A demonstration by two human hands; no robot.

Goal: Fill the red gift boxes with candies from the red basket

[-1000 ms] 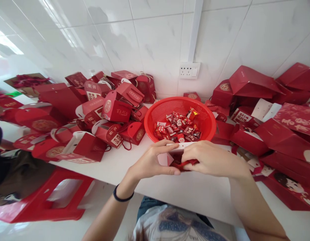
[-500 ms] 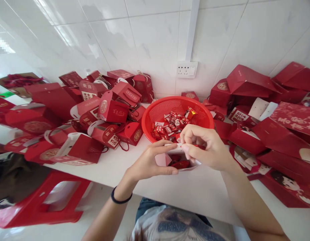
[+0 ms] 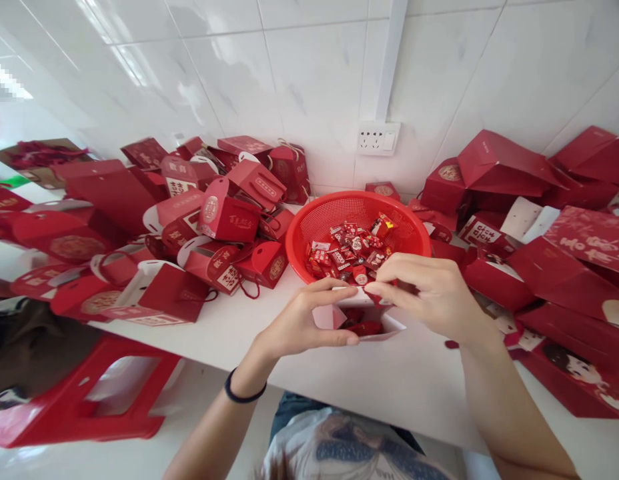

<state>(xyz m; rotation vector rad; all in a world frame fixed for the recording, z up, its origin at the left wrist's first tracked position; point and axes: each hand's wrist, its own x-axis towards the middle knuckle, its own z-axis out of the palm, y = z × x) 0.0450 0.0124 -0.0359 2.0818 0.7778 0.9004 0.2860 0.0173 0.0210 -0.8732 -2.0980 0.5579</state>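
Note:
In front of me on the table stands a small open gift box [image 3: 393, 325], white inside, with several red-wrapped candies [image 3: 365, 328] in it. My left hand [image 3: 302, 317] grips the box at its left side, thumb along the near edge and fingers over the far flap [image 3: 357, 297]. The fingers of my right hand [image 3: 432, 293] are curled together at the right end of that flap. A bit of red shows under these fingertips, but what they pinch is mostly hidden. Just behind the box is a red plastic basket [image 3: 303, 212] with several wrapped candies [image 3: 350, 247].
Many red gift boxes [image 3: 229, 210] are piled to the left, and more boxes [image 3: 509, 160] to the right. A tiled wall with a socket [image 3: 379, 139] rises behind. A red stool [image 3: 134, 427] stands at the lower left, beside the table's front edge.
My right hand has moved a little to the right along the far flap, uncovering more of the box opening. My left hand keeps its hold on the box. The view has shifted slightly.

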